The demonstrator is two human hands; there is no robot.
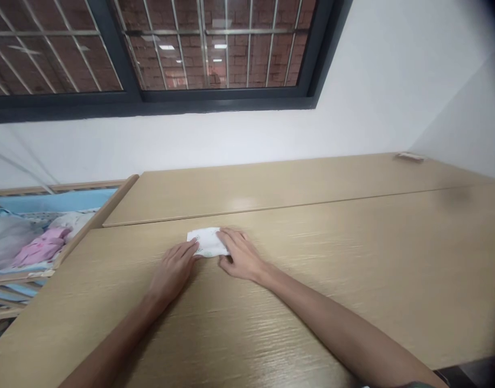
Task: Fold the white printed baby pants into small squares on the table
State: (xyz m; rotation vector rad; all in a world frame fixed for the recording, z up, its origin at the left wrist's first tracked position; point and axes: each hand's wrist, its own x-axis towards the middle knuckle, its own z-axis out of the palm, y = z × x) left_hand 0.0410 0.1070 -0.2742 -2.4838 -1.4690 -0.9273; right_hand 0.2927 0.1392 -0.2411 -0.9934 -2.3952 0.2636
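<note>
Folded white cloth [208,242] lies on a pale wooden tabletop [312,269]; left hand [173,271] and right hand [239,254] rest on it, open and flat, neither clenching it.

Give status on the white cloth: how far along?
Done: the white printed cloth is folded into a small flat rectangle on the wooden tabletop. In hand: the right hand rests on it; the left hand touches its edge. Left: a pink garment lies loose in the crib; can't tell if it counts.
</note>
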